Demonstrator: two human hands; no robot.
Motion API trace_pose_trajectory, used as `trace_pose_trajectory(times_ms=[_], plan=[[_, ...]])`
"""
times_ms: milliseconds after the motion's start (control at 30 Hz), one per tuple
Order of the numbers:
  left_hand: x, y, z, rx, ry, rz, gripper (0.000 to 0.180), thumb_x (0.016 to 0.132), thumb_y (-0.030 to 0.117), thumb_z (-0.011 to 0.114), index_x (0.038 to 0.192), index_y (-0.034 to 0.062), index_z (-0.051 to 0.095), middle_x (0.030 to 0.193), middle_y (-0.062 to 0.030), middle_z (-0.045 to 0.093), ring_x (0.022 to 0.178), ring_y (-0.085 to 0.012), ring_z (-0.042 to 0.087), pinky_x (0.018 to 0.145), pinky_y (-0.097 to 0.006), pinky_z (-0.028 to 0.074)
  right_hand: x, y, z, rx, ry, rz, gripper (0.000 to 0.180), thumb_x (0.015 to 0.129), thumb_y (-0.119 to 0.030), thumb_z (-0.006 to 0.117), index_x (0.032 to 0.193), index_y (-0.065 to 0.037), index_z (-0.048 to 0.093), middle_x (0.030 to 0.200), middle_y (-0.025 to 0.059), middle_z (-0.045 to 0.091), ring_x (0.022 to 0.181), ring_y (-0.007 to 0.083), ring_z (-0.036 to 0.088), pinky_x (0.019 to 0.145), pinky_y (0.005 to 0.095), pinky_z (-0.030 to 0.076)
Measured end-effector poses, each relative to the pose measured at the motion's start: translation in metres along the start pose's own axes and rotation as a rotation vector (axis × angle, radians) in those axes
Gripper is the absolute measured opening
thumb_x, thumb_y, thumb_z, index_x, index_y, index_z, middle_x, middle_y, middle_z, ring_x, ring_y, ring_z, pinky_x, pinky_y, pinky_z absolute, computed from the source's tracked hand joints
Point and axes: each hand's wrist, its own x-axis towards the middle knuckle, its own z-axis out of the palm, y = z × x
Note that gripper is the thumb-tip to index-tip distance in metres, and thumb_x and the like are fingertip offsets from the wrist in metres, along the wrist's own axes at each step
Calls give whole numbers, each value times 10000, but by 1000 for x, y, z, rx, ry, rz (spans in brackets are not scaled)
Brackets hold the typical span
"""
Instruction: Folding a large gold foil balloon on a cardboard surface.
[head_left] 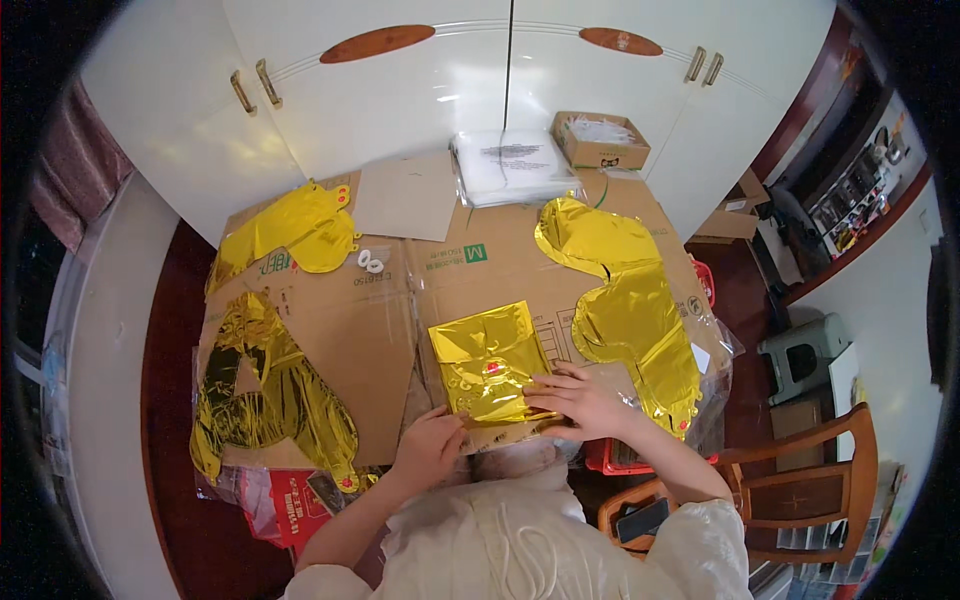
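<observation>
A gold foil balloon [482, 345], folded into a flat, roughly square packet with a small red spot, lies at the near middle of the cardboard. My left hand [432, 443] is at its lower left corner, fingers bent and closed on the edge. Across the packet's right side lies my right hand [582, 402], open with its fingers spread. An A-shaped gold foil balloon [290, 375] lies flat on the left. Farther back on that side is another gold foil balloon [318, 235]. A long, curved gold foil balloon [630, 300] is spread out on the right.
Two white rings [370, 261] lie on the cardboard [375, 330] at the back left. A stack of clear plastic bags [512, 168] and an open carton [600, 140] stand against white cabinets [420, 90]. A wooden chair [810, 490] and a phone [642, 521] are at the right.
</observation>
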Motion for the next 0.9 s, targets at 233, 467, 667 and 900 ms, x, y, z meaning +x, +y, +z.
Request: trace_pose_trajectory(times_ms=[233,467,667,900], plan=[[4,10,-4,-138,75,-250,138,899,118,610,955,-4,643,867,-191,648,833,-371,639,809,-438,523,-3,16,10,77,72,34,365,838,-110,616,1203,-105,613,1250,82,630,1251,278,526,1083,468,372],[18,20,-12,81,185,-94,171,869,166,664,970,27,664,902,-141,671,918,-323,615,846,-421,453,4,13,15,301,154,235,259,857,-65,596,1112,-73,635,1188,122,655,1140,373,575,1054,464,418],[9,2,2,-23,136,-267,193,872,208,666,964,38,666,918,-132,651,911,-325,589,837,-429,428,10,-3,11,371,260,332,185,887,-106,606,1060,-49,636,1045,163,657,1041,373,595,947,453,455],[25,11,16,96,233,-418,173,909,215,614,895,46,649,798,-146,617,776,-334,574,727,-439,408,11,-13,36,266,497,511,190,895,-173,643,1021,-30,634,863,167,621,857,357,581,800,434,454]])
